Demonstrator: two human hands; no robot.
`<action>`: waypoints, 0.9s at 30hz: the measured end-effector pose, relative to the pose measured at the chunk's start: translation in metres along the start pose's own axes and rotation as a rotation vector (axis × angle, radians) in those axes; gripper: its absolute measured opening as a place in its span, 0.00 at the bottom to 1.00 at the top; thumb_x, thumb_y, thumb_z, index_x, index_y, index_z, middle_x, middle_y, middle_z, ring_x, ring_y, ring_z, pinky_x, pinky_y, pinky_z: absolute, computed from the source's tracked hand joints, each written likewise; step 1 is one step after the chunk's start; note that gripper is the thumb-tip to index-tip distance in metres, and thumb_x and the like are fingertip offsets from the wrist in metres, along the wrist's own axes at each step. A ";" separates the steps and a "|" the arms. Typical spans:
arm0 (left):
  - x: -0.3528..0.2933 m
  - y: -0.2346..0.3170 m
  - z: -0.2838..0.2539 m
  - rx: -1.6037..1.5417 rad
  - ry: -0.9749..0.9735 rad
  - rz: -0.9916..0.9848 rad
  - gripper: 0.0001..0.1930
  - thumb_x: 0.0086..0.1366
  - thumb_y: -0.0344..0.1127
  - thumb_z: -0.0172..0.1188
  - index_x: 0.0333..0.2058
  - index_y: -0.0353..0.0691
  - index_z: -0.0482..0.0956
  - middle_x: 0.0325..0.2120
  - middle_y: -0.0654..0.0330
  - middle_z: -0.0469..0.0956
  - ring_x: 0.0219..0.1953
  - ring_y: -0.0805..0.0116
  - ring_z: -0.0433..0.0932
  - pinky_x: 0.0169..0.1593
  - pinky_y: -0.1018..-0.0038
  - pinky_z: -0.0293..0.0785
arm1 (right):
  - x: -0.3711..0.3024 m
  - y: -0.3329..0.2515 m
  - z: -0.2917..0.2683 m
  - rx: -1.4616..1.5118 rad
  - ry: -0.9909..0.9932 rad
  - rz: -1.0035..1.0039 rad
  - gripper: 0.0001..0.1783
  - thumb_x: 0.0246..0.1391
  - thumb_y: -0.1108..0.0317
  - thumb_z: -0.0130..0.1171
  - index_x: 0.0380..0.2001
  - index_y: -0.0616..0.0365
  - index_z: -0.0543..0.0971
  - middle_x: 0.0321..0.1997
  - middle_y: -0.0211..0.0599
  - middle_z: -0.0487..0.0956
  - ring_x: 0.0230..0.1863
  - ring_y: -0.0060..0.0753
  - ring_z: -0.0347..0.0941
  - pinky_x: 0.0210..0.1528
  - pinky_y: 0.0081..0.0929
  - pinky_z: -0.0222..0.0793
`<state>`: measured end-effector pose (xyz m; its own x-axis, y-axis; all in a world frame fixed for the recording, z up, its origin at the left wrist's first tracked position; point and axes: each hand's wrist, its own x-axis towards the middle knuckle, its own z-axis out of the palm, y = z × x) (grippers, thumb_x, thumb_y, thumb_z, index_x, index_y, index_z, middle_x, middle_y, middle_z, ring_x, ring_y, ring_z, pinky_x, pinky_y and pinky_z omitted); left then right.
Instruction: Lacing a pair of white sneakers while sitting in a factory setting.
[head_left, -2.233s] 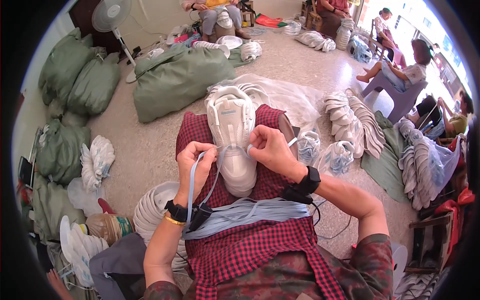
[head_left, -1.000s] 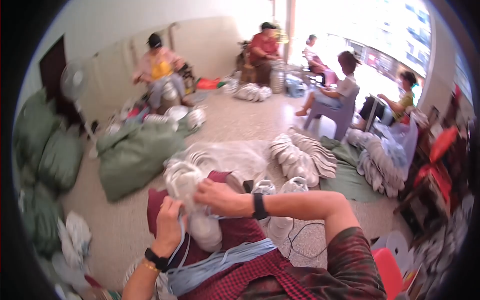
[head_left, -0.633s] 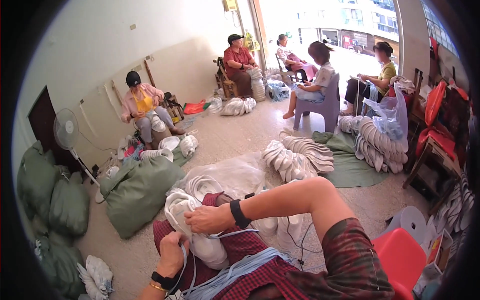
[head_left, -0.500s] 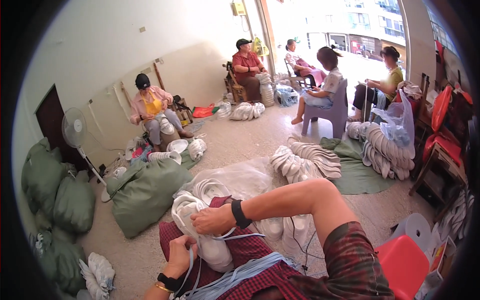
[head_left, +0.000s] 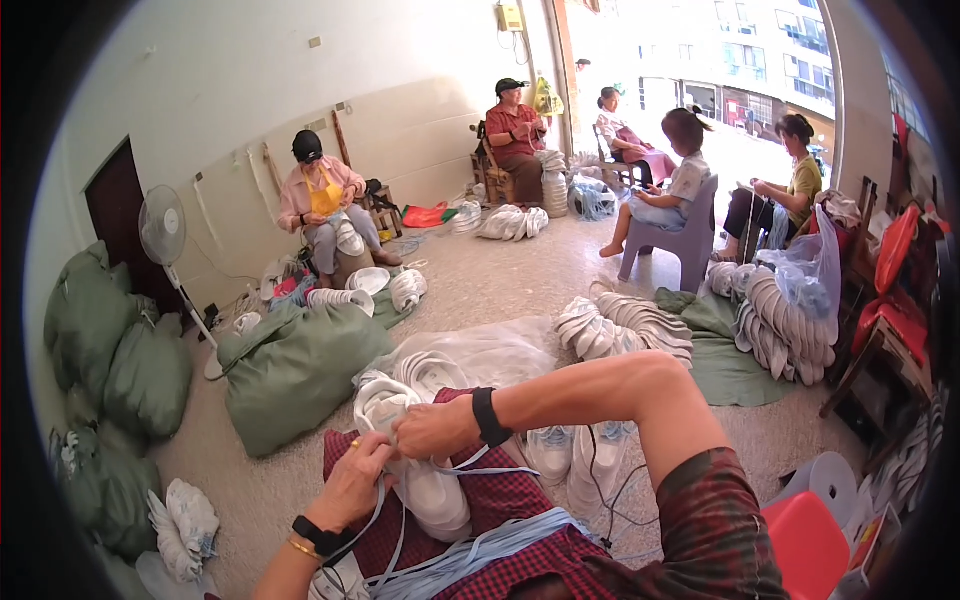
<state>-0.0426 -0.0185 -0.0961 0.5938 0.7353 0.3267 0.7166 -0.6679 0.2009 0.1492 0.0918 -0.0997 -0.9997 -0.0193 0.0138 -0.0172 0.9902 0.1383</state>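
Observation:
A white shoe (head_left: 437, 503) rests on my lap, its toe toward me, on a red-and-black checked cloth (head_left: 500, 492). My left hand (head_left: 348, 482) pinches a pale blue shoelace (head_left: 374, 508) at the shoe's left side, its fingertips meeting those of my other hand. Closed over the eyelet area is my right hand (head_left: 437, 428), gripping the shoe; its fingertips are partly hidden. Another lace (head_left: 490, 470) trails out to the right from beneath it. A bundle of pale blue laces (head_left: 490, 548) lies across my lap.
Beyond my knees lie more white shoes (head_left: 428, 374) and clear plastic sheeting (head_left: 500, 345). Stacked shoe uppers (head_left: 640, 328) sit ahead. Green sacks (head_left: 300, 375) and a fan (head_left: 163, 225) stand left, a red stool (head_left: 808, 545) right. Several people sit farther back.
My left hand has risen to the shoe's eyelets and now meets my right hand there. The view has shifted slightly, so the room appears a little lower and farther right.

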 end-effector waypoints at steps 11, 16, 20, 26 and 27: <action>0.010 -0.020 -0.002 0.085 -0.266 -0.041 0.18 0.47 0.33 0.72 0.38 0.39 0.78 0.41 0.54 0.75 0.41 0.49 0.79 0.43 0.59 0.77 | 0.001 -0.003 0.026 -0.009 0.086 0.073 0.16 0.35 0.62 0.71 0.31 0.56 0.82 0.35 0.36 0.80 0.42 0.41 0.77 0.43 0.42 0.71; 0.007 -0.024 -0.003 0.031 -0.248 -0.066 0.16 0.46 0.34 0.73 0.36 0.39 0.81 0.38 0.56 0.79 0.39 0.51 0.81 0.41 0.61 0.78 | 0.010 -0.004 0.032 -0.061 0.134 0.131 0.16 0.31 0.60 0.73 0.28 0.52 0.83 0.33 0.32 0.81 0.43 0.38 0.75 0.42 0.43 0.65; 0.007 -0.034 -0.002 0.038 -0.297 -0.039 0.15 0.47 0.40 0.74 0.34 0.44 0.84 0.36 0.56 0.77 0.39 0.49 0.80 0.41 0.57 0.76 | 0.009 0.002 0.034 -0.039 0.128 0.170 0.16 0.31 0.59 0.74 0.26 0.54 0.84 0.30 0.34 0.81 0.40 0.41 0.76 0.41 0.45 0.64; 0.015 -0.035 -0.003 0.071 -0.277 0.021 0.12 0.45 0.38 0.73 0.28 0.40 0.84 0.36 0.56 0.80 0.35 0.53 0.82 0.40 0.62 0.79 | 0.024 0.021 0.048 0.080 0.097 0.129 0.18 0.28 0.58 0.75 0.25 0.56 0.84 0.32 0.34 0.81 0.45 0.41 0.72 0.45 0.46 0.62; 0.014 -0.034 -0.004 0.052 -0.275 -0.021 0.12 0.45 0.38 0.72 0.28 0.40 0.84 0.35 0.56 0.80 0.34 0.52 0.82 0.40 0.61 0.79 | 0.026 0.021 0.045 0.082 0.072 0.143 0.17 0.28 0.57 0.75 0.24 0.54 0.85 0.31 0.35 0.81 0.45 0.44 0.74 0.47 0.50 0.63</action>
<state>-0.0600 0.0139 -0.0947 0.6502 0.7575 0.0586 0.7437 -0.6503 0.1550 0.1225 0.1183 -0.1414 -0.9883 0.1158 0.0989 0.1210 0.9915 0.0484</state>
